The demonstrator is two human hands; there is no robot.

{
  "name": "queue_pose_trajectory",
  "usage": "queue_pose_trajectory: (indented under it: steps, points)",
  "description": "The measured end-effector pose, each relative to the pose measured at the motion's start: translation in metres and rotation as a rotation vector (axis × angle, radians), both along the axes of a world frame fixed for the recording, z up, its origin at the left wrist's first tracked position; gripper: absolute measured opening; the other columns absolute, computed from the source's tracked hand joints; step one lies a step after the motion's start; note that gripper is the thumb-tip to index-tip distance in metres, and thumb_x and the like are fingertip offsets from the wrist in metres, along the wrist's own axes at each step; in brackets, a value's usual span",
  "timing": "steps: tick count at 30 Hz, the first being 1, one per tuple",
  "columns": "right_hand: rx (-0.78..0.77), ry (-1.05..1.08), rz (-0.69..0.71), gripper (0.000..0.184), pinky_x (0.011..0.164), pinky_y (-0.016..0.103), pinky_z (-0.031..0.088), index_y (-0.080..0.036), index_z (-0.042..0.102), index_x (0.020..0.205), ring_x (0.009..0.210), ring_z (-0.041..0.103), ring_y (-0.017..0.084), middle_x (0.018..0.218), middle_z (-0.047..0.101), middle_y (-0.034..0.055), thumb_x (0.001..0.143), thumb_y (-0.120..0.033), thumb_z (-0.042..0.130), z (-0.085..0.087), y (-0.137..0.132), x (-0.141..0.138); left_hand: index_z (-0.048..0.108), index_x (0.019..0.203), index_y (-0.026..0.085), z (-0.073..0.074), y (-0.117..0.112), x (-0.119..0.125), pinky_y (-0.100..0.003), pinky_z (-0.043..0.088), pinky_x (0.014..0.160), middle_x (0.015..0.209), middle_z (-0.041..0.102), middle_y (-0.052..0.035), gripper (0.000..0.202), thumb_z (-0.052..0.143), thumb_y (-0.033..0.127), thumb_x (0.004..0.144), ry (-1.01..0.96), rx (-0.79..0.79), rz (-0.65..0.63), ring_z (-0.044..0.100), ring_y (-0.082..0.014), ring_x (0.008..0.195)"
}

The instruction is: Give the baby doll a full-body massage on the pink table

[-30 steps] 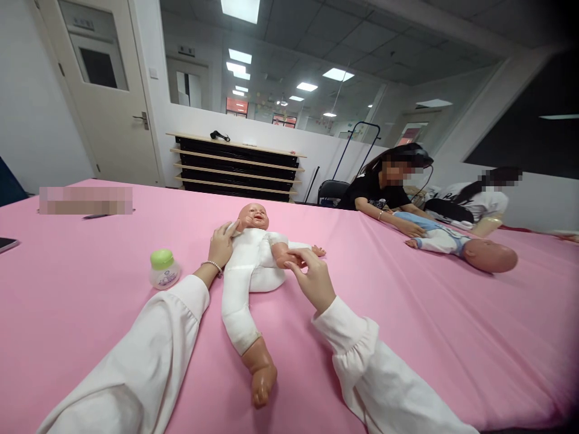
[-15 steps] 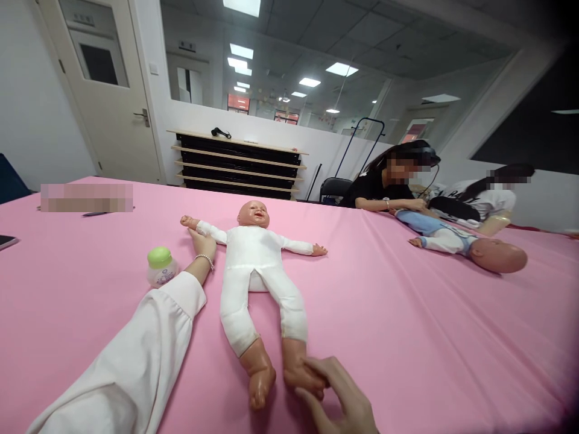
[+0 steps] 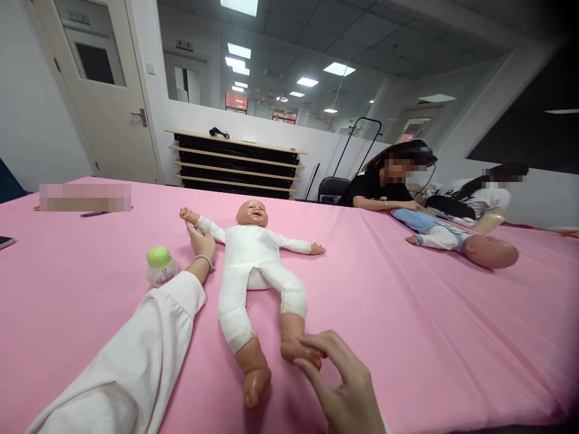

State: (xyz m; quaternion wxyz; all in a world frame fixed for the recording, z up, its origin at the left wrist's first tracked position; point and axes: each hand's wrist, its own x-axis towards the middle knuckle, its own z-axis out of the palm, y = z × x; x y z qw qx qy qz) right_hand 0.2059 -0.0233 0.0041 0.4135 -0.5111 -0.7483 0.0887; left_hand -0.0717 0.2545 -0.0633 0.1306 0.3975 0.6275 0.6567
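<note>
- Left grip (image 3: 202,242): a bare hand with slim fingers.
- Bracelet (image 3: 205,260): one thin string of small, pale, shiny beads, around the wrist just behind the left grip.
- Cuff (image 3: 187,292): white, wide and smooth, set behind the bracelet.
- Left sleeve (image 3: 129,349): long, loose white cloth with lengthwise creases, widening away from the left grip.
- Right grip (image 3: 346,386): a bare hand, slim-fingered too; the narrow pale strip behind it is too small to make out.
</note>
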Motion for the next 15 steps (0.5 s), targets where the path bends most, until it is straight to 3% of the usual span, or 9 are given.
queue_pose_trajectory:
  steps: [3,7,11,15]
  points:
    - [0.114,-0.083,0.066,0.012,0.064,0.020,0.046,-0.019,0.061,0.090,0.071,0.055,0.008,0.079,0.059,0.0024,0.081,-0.022,0.055,0.030,0.027,-0.003,0.007,0.145,0.024,0.015,-0.012,0.009,-0.031,0.045,0.096,0.133,0.044,-0.0079,0.071,0.042,0.023,0.083,0.021,0.000,-0.019,0.053,-0.0168,0.111]
    - [0.202,-0.107,0.032,0.014,0.065,0.022,0.044,-0.019,0.062,0.091,0.071,0.055,0.009,0.083,0.062,0.0010,0.081,-0.025,0.055,0.052,0.081,-0.011,0.016,0.144,0.025,0.026,-0.023,0.018,-0.033,0.039,0.105,0.137,0.040,-0.0041,0.063,0.039,0.027,0.086,0.210,0.086,-0.134,0.046,-0.0167,0.120]
    - [0.074,-0.041,-0.006,0.014,0.074,0.025,0.045,-0.018,0.065,0.088,0.078,0.057,0.011,0.086,0.064,0.0007,0.076,-0.022,0.059,0.053,0.135,-0.024,0.029,0.140,0.025,0.027,-0.024,0.024,-0.032,0.031,0.110,0.139,0.038,0.0001,0.054,0.036,0.024,0.087,0.399,0.130,-0.282,0.039,-0.0151,0.127]
    - [-0.047,0.058,-0.001,0.018,0.080,0.028,0.046,-0.016,0.065,0.089,0.083,0.058,0.013,0.092,0.064,0.0022,0.070,-0.018,0.063,0.043,0.163,-0.035,0.043,0.132,0.024,0.022,-0.018,0.026,-0.035,0.029,0.110,0.135,0.044,-0.0004,0.048,0.034,0.015,0.085,0.626,0.089,-0.369,0.039,-0.0153,0.124]
